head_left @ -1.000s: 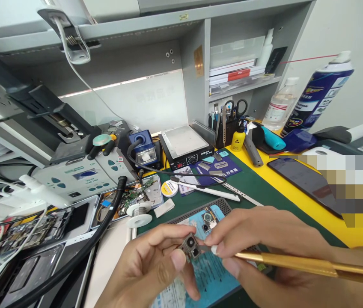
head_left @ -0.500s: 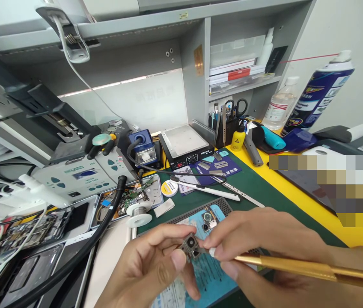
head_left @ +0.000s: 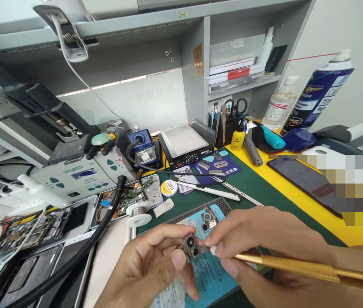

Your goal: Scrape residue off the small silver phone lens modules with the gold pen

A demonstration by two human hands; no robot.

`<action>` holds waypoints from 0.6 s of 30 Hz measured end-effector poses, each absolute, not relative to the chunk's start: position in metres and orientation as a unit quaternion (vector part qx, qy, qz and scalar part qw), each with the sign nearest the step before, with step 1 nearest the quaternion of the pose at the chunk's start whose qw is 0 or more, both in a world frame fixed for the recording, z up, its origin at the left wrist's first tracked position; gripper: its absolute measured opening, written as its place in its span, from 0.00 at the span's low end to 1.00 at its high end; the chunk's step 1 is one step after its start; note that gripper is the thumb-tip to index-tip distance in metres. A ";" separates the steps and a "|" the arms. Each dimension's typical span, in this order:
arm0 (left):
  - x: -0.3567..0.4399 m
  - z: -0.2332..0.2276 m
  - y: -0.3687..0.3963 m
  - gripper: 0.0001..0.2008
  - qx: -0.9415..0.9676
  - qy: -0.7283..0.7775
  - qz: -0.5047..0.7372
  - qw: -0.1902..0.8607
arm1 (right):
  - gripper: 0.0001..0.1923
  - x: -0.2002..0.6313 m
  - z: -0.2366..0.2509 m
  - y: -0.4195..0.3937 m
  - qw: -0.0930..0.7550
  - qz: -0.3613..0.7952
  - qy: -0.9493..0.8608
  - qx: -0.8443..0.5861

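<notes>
Camera module [head_left: 190,247]: pinched between thumb and fingertips of your left hand [head_left: 149,269], lenses up. Your right hand [head_left: 265,244] pinches its edge while gripping gold tweezers [head_left: 297,267] trailing rightward. Directly beneath both hands: blue phone [head_left: 205,269] on the green table [head_left: 258,184]. Beyond your left hand: solder spool [head_left: 138,214].

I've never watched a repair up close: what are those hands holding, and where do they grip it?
Left hand pinches a small camera module by its edges; right hand grips gold tweezers near the tip, touching the module.
</notes>
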State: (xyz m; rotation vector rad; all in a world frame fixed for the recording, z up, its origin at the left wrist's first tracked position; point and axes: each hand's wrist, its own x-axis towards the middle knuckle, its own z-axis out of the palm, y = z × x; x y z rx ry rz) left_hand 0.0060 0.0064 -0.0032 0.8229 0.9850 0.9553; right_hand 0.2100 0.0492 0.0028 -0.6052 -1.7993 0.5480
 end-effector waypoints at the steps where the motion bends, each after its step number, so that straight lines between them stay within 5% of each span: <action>1: 0.006 -0.004 0.007 0.15 0.370 0.437 0.434 0.695 | 0.11 0.210 0.003 0.049 0.549 0.233 -0.762 -0.254; 18: 0.007 -0.007 0.006 0.13 0.382 0.419 0.454 0.687 | 0.12 0.215 -0.005 0.049 0.513 0.216 -0.794 -0.245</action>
